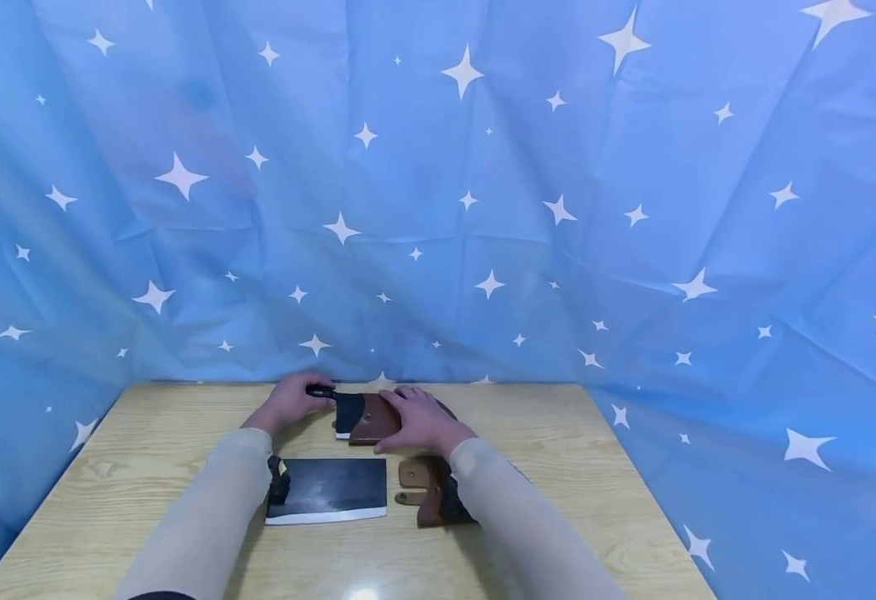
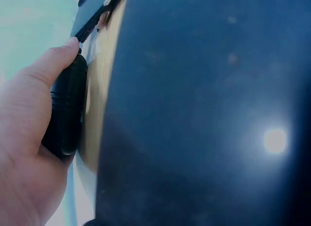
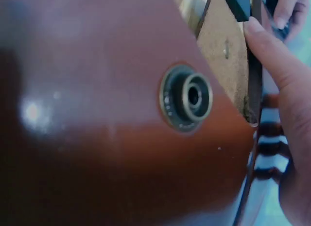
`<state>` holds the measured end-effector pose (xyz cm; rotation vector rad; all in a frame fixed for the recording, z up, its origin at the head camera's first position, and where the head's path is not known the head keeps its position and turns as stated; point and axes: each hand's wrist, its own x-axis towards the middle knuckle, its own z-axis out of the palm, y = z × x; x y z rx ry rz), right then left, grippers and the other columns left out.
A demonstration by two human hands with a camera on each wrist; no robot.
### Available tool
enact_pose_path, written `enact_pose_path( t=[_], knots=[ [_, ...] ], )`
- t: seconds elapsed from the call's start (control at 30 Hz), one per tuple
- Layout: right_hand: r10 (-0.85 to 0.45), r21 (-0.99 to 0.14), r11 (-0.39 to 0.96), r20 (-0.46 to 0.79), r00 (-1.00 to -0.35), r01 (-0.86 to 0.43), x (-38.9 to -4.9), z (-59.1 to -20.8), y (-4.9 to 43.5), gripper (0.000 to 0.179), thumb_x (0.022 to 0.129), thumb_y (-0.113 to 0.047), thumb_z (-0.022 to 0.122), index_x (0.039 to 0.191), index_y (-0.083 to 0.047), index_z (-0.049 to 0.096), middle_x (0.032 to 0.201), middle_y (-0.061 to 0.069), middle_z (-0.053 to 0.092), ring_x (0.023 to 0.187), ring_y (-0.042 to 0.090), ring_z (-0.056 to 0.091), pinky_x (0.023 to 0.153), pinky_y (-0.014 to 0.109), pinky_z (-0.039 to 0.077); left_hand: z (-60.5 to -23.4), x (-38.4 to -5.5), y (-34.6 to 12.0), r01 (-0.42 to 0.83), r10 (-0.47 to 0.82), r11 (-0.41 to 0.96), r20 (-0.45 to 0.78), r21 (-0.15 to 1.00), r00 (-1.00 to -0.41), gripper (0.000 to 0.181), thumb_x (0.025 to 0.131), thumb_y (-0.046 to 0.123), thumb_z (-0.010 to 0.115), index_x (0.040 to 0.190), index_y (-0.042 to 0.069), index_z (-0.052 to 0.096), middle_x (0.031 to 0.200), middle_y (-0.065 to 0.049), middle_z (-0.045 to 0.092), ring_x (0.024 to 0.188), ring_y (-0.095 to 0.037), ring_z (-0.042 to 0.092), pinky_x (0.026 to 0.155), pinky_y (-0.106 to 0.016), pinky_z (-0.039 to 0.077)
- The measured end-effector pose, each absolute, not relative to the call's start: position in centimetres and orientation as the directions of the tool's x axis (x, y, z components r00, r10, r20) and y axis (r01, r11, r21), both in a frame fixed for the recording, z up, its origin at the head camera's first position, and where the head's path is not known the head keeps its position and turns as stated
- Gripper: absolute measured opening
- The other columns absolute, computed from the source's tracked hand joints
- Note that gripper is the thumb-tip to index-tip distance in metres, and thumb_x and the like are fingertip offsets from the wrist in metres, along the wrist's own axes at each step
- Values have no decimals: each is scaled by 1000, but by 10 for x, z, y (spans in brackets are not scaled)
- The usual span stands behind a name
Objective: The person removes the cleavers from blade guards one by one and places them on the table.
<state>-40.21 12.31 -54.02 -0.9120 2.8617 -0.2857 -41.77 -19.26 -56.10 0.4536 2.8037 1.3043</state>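
At the table's far side my left hand point(image 1: 287, 404) grips the black handle point(image 2: 68, 107) of a cleaver point(image 1: 346, 412). Most of its dark blade sits inside a brown leather sheath point(image 1: 372, 425); a strip near the handle shows. My right hand point(image 1: 424, 423) holds that sheath from above, fingers spread over it and thumb toward its near edge. Closer to me lies a second cleaver point(image 1: 332, 487) with a bare dark blade and bright edge, its handle hidden by my left forearm. A second brown sheath point(image 1: 428, 508) with a metal snap point(image 3: 187, 97) lies partly under my right forearm.
The light wooden table point(image 1: 595, 492) ends at a blue curtain point(image 1: 438, 275) with white stars, which hangs behind it and along both sides. Both forearms reach over the things in front.
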Motion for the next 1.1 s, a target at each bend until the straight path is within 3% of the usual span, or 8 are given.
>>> enact_pose_path(
  t=[0.4,0.83,1.1],
  knots=[
    [-591,-237,789,-37,-806,-567,-403,-545,122,113,86,-81,77,175,-28,35,172,9,41,158,33,37,122,54,42,-571,-418,-195,227,224,596,112,770,-968,33,99,20,85,129,7,80,134,-17,72,124,-39,66,107,-58,54],
    [-609,-115,787,7,-793,-606,-403,-544,123,111,85,-87,68,174,-27,39,165,8,48,152,29,44,126,53,36,-570,-421,-191,212,202,634,106,743,-974,35,99,21,85,131,8,81,139,-20,71,129,-42,65,109,-60,53],
    [-611,-119,784,25,-791,-609,-404,-542,127,114,84,-91,64,175,-28,37,170,10,42,159,32,37,128,55,33,-565,-418,-190,212,196,649,109,731,-975,36,100,20,83,133,7,80,139,-19,71,128,-42,66,106,-60,55]
  ],
)
